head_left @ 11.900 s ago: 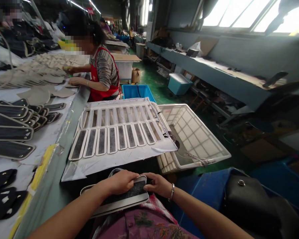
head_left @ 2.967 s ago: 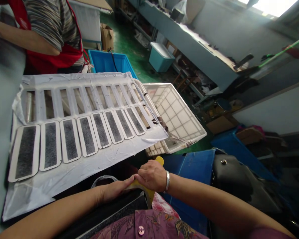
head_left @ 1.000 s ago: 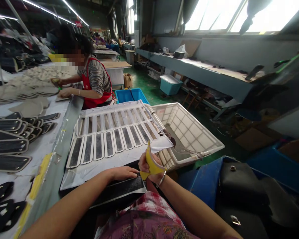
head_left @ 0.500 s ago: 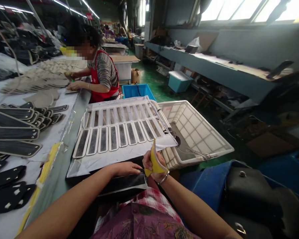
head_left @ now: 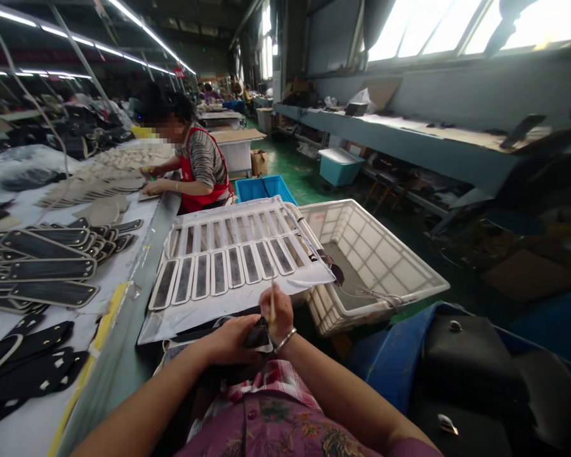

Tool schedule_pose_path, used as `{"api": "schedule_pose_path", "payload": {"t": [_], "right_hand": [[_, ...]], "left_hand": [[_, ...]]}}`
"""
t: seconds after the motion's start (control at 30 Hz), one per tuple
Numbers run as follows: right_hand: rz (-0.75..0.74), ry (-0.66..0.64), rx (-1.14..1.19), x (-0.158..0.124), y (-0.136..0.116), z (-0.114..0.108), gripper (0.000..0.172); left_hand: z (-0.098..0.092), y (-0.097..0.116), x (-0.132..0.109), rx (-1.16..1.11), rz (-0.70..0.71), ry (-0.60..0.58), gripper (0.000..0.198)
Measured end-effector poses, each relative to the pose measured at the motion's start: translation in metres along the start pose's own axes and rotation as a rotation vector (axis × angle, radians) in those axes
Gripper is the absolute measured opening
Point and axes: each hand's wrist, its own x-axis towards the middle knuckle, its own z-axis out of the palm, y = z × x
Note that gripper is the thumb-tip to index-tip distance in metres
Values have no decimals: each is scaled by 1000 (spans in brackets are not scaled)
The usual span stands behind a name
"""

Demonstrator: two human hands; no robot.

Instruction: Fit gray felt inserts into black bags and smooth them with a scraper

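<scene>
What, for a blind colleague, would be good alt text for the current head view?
A person's left hand rests on a dark, pale-edged panel; the right hand holds a thin yellowish piece. Ahead, eight pale-bordered dark strips lie on a white slotted board; beyond is a co-worker in a red apron.

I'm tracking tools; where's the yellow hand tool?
In the head view, lower centre, the yellow hand tool is gripped in the right hand, beside the left hand.

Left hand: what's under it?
A dark piece with a pale edge: one end shows beside the left hand. The hand covers part of it, so anything there can't be seen.
</scene>
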Motion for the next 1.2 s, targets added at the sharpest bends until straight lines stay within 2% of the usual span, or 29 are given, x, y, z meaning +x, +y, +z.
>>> {"api": "schedule_pose_path", "payload": {"t": [0.07, 0.17, 0.27, 0.33, 0.4, 0.47, 0.53, 0.6, 0.73, 0.8, 0.87, 0.97, 1.07, 1.2], "right_hand": [[66, 44, 67, 8, -7, -18, 53], [171, 39, 99, 6, -16, -51, 53], [412, 22, 99, -20, -17, -81, 49], [582, -4, 82, -42, -13, -96, 45], [676, -113, 56, -61, -9, -108, 39], [713, -304, 35, -74, -5, -119, 33], [754, -509, -3, -81, -3, -129, 39], [773, -626, -73, -82, 0, -137, 43], [617, -638, -320, -71, 5, -138, 40], [521, -652, -466, -62, 5, -132, 37], [500, -688, -587, -55, 4, -124, 36], [626, -741, -626, -47, 1, -112, 37], [750, -805, -512, -41, 0, -106, 34], [833, -863, -423, -31, 2, -105, 37]], "left_hand": [[11, 6, -8, 136, -36, 67, 87], [28, 9, -7, 302, -115, 146, 94], [39, 9, 3, 381, -169, 201, 95], [43, 9, 8, 410, -158, 218, 95], [46, 9, 11, 439, -143, 237, 94], [48, 8, 11, 473, -125, 271, 94], [51, 7, 9, 498, -103, 313, 94], [54, 5, 7, 511, -82, 346, 94], [57, 7, 5, 530, -69, 389, 94], [57, 8, 4, 529, -67, 397, 95], [56, 9, 4, 524, -67, 397, 94], [54, 8, 4, 524, -75, 388, 94], [51, 6, 6, 531, -77, 371, 95], [49, 4, 7, 562, -74, 349, 96]]}}
